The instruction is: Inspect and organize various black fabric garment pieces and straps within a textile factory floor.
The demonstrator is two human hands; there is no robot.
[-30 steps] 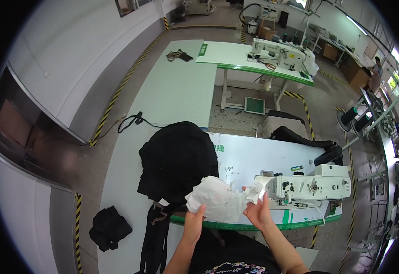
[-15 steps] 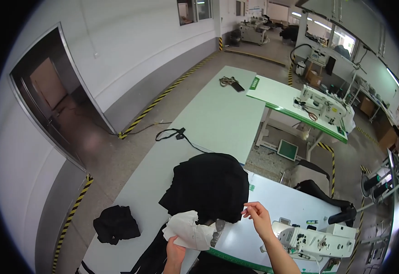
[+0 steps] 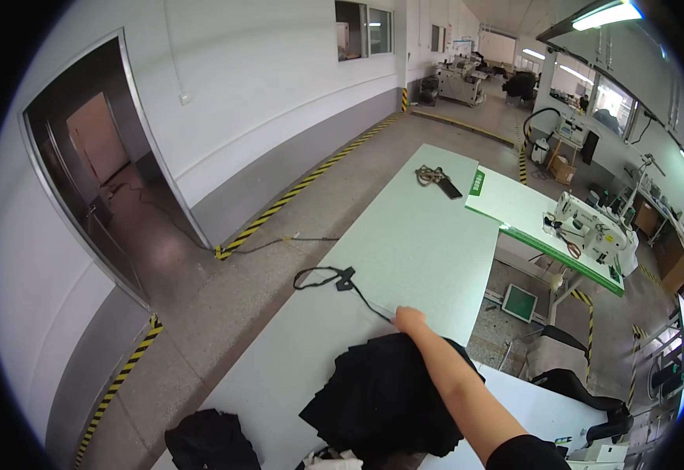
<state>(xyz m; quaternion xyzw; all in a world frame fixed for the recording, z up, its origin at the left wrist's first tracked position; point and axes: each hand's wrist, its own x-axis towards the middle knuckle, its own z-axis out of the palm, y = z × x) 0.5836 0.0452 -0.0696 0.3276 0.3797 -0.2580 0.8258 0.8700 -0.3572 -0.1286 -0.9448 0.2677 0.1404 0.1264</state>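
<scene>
My right hand [image 3: 410,319] reaches forward over the table, its fingers closed on the near end of a thin black strap [image 3: 345,279]. Away from the hand the strap runs to the left, through a small dark tab, and ends in a loop lying on the table. Under my forearm lies a broad stack of black fabric pieces [image 3: 381,392]. At the lower edge a bit of crumpled white material [image 3: 332,460] shows beside the stack. My left hand is out of view.
A folded black cloth bundle [image 3: 210,442] sits at the near left of the pale worktable [image 3: 428,258]. Farther off lie a coiled cord [image 3: 432,175] and a dark phone [image 3: 451,189]. A sewing machine [image 3: 592,227] and orange-handled scissors [image 3: 569,246] occupy the adjoining table; a chair stands at right.
My right hand has moved forward from beside the fabric stack to the strap and closed on it. The view has shifted; my left hand has left it, and the white material mostly has too.
</scene>
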